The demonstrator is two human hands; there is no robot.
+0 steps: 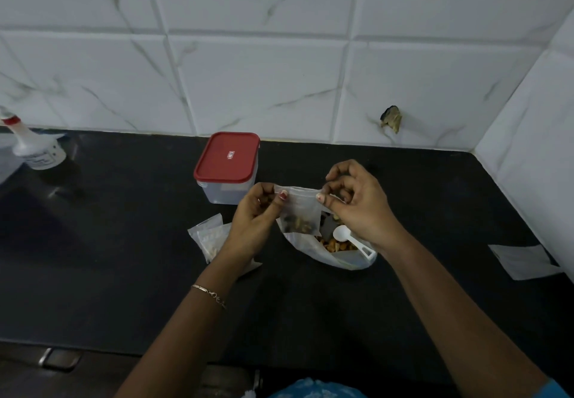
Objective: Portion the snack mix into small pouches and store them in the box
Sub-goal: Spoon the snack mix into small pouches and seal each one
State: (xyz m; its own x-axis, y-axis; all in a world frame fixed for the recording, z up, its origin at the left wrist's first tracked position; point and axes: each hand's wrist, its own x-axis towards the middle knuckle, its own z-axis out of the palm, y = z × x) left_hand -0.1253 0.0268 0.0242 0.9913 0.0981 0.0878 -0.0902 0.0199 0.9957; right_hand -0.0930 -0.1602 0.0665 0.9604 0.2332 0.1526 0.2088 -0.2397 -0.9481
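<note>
Head view, left hand (253,217): thumb and fingers pinch the top left corner of the small clear plastic pouch (299,211), which is held in front of the clear rectangular plastic box with red lid (228,167), slightly to its right.
Right hand (357,208): thumb and forefinger pinch the top right corner of the same pouch; the other fingers are curled loosely above.
Pouch: hangs upright between both hands, with a little dark and brown snack mix at its bottom. Whether the top strip is closed, I cannot tell.
Handling: I judge it very light, thin, soft and a bit slippery. It is best to hold it at the top strip, not at the filled bottom, where the pieces could be crushed.
Large clear plastic bag of snack mix (335,251): lies open just under the pouch, in front of the box and to its right.
White plastic measuring spoon (348,236): rests in the mouth of this bag.
Box: stands near the wall with the lid on; it must be opened before storing.
Heap of spare clear pouches (208,236): in front of the box, partly under the left wrist.
White spray bottle (34,149): far left of the box.
</note>
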